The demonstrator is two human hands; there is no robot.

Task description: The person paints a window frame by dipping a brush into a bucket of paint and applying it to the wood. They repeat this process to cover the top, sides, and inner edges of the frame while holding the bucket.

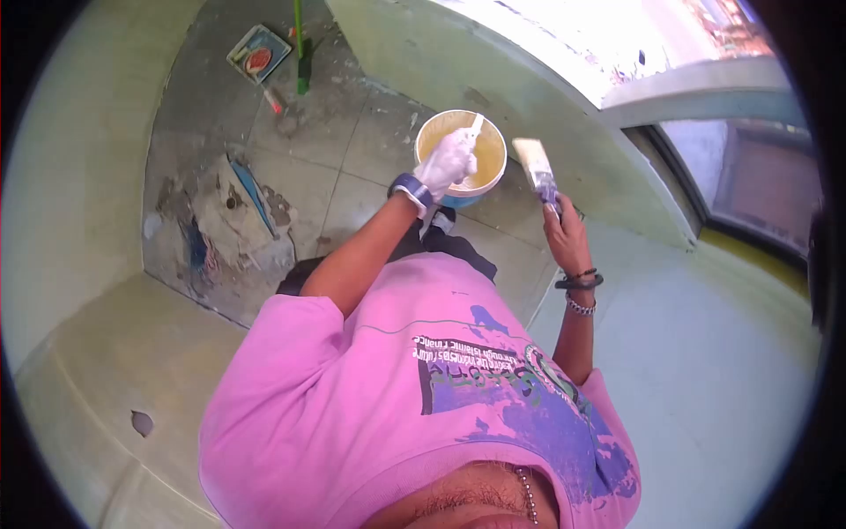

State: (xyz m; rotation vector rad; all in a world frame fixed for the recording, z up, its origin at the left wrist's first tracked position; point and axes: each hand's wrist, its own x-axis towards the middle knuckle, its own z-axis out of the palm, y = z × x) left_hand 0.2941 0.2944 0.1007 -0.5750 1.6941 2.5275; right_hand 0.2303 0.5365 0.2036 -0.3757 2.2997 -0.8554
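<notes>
Head view: a paint pail and a brush, above a patchy tiled floor.
The white-gloved left hand (447, 163) clamps the near rim of the pail (493, 132). Just beside it, the right hand (564, 234) is wrapped around the paintbrush (535, 167), bristles up.

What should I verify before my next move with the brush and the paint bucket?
1. Right hand grips the paintbrush: ok.
2. Its bristles carry pale paint: ok.
3. Gloved left hand holds the paint bucket at its rim: ok.
4. Paint in the bucket: ok, yellowish paint shows.
5. Brush free of drips: cannot tell.
6. Floor free of clutter: not ok, rubble lies there.
</notes>
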